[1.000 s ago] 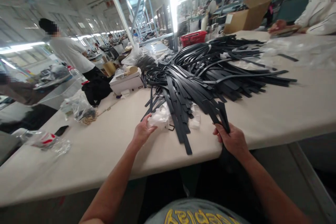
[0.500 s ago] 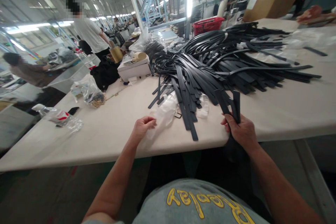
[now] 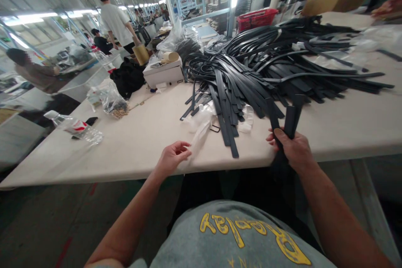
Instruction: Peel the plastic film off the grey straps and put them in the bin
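Observation:
My right hand [image 3: 293,145] is closed round several black belt straps [image 3: 290,119] at the table's front edge. Their ends stick up above my thumb, and the rest hangs down, dark and partly hidden, below the edge. My left hand [image 3: 174,155] is over the front of the table with thumb and fingers apart. Just beyond its fingertips lies a crumpled clear plastic wrapper [image 3: 201,134]; whether they touch I cannot tell. A small black rectangular buckle frame [image 3: 215,128] rests by the wrapper. Behind it spreads a large pile of black straps [image 3: 238,88].
On the left of the table [image 3: 132,150] lie a clear plastic bottle [image 3: 78,129], a bag of small brass-coloured parts [image 3: 116,104] and a black cloth [image 3: 128,77]. A white box [image 3: 163,73] and a red basket [image 3: 256,19] stand farther back. Other people work beyond.
The left hand's fingers, closed together at the wrapper before, are now apart. The right hand still holds its straps, whose ends have spread slightly. The whole view has shifted a little.

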`<state>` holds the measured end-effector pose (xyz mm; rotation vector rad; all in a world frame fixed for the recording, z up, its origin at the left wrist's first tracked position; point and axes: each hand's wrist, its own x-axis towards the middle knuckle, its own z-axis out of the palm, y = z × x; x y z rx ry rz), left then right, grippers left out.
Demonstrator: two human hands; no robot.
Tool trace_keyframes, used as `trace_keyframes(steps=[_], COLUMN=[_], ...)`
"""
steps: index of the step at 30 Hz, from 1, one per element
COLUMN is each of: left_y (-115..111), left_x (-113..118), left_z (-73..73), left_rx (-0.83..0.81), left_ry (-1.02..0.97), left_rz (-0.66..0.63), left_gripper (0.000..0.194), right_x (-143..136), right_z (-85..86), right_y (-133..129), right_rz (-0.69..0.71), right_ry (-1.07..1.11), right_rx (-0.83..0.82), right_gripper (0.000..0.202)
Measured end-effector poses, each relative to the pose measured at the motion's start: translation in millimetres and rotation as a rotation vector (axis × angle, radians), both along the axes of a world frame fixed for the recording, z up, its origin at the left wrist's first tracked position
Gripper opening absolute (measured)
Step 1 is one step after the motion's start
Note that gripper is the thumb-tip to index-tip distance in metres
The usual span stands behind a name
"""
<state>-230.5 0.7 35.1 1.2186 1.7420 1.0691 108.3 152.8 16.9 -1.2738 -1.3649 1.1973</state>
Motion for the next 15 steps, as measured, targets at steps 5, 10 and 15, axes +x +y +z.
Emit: trace_keyframes(steps=[5,10,15], left_y=[-20,-22,-28], left_x=[50,79,92], left_z=[0.7,-6.4,0.2], left_rx=[0.174,0.244,0.257], left_ry=[0.485,0.526,0.394], left_rz=[-0.003,-0.148,-0.266], left_gripper=[0.023,0.023,0.017], right_x=[-32,-78,-98], right_z=[11.5,14.5,14.7], right_y=[-55,-77,-64], right_rz=[0.474,0.692,0.627], right_ry=[0.151,0.138,0.035], right_rx=[-0.319,-0.385,-0.207], right_gripper=[0.044,0.046,0.034])
